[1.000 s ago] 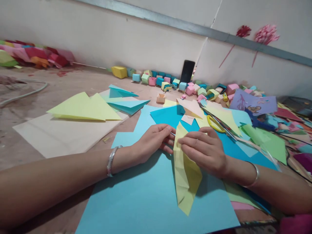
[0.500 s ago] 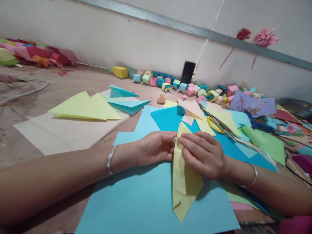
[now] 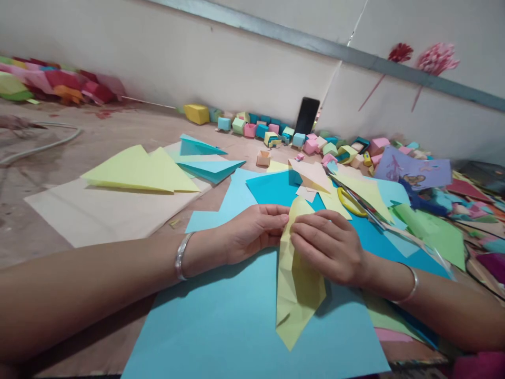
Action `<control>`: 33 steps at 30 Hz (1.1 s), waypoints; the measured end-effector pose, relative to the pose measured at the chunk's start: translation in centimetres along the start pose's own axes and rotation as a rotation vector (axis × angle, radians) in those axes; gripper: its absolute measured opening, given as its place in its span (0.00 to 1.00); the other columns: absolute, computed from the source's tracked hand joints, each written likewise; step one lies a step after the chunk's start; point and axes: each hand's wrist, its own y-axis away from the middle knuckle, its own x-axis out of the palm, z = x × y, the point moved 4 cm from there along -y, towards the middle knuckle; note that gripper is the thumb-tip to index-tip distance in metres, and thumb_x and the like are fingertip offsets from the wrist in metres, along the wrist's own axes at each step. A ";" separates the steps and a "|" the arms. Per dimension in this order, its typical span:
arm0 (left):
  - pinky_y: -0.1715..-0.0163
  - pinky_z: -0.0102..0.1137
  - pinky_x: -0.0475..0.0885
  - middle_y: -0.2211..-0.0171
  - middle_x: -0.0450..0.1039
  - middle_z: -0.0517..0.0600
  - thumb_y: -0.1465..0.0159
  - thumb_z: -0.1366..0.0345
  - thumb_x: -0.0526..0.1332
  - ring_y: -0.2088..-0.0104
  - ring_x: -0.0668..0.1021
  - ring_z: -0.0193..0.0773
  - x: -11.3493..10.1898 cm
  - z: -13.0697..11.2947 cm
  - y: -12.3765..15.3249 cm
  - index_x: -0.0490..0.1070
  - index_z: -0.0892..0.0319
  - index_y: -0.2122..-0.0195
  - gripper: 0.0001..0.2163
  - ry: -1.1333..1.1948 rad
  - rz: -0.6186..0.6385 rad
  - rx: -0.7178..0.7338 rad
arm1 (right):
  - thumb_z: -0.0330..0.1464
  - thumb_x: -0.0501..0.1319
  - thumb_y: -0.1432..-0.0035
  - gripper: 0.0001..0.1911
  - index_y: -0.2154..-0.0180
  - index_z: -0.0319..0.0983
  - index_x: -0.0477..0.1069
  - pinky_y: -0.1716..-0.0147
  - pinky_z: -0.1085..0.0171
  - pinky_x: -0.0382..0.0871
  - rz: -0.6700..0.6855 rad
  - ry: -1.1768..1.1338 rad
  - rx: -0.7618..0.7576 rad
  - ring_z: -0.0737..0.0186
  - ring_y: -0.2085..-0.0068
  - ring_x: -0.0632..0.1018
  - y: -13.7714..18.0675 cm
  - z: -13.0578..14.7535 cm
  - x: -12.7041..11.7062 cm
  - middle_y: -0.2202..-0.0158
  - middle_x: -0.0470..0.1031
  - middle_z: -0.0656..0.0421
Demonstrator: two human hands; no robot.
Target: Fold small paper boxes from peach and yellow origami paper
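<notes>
A folded piece of yellow paper (image 3: 290,284), long and pointed at its near end, is held between both hands above a light blue sheet (image 3: 221,316). My left hand (image 3: 254,231) pinches its left edge near the top, thumb uppermost. From the right, my right hand (image 3: 329,245) closes over the upper part, its fingers curled across the folds; its thumb is hidden. Creases run along the paper, and a small flap shows near the lower tip.
Folded yellow paper (image 3: 130,171) and blue folded pieces (image 3: 213,169) lie on white sheets at left. Yellow-handled scissors (image 3: 351,202) rest among paper scraps at right. Small paper boxes (image 3: 239,125) and an upright phone (image 3: 307,116) line the wall.
My left thumb and fingers have closed in on the paper's upper left edge. The yellow paper has shifted slightly, its lower tip a little up and to the left.
</notes>
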 end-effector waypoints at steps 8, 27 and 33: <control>0.57 0.30 0.73 0.60 0.78 0.53 0.41 0.71 0.66 0.63 0.78 0.33 -0.1 0.0 0.2 0.74 0.62 0.55 0.12 -0.110 -0.099 0.124 | 0.24 0.57 0.37 0.07 0.61 0.38 0.73 0.60 0.57 0.68 -0.047 -0.098 0.122 0.59 0.60 0.77 0.6 -0.7 0.4 0.64 0.81 0.56; 0.69 0.30 0.70 0.73 0.74 0.48 0.45 0.68 0.67 0.74 0.75 0.31 0.0 0.1 0.2 0.73 0.65 0.71 0.05 -0.377 -0.059 0.074 | 0.25 0.58 0.38 0.07 0.62 0.39 0.74 0.59 0.54 0.69 -0.089 0.006 0.119 0.57 0.58 0.76 0.8 -1.6 -0.7 0.64 0.80 0.55; 0.65 0.31 0.73 0.68 0.75 0.48 0.53 0.74 0.70 0.69 0.77 0.33 0.3 -0.4 0.0 0.69 0.61 0.56 0.23 -0.323 0.002 0.177 | 0.23 0.61 0.43 0.08 0.63 0.40 0.73 0.58 0.55 0.69 -0.117 0.020 0.216 0.57 0.57 0.76 1.1 -1.9 -0.4 0.62 0.80 0.56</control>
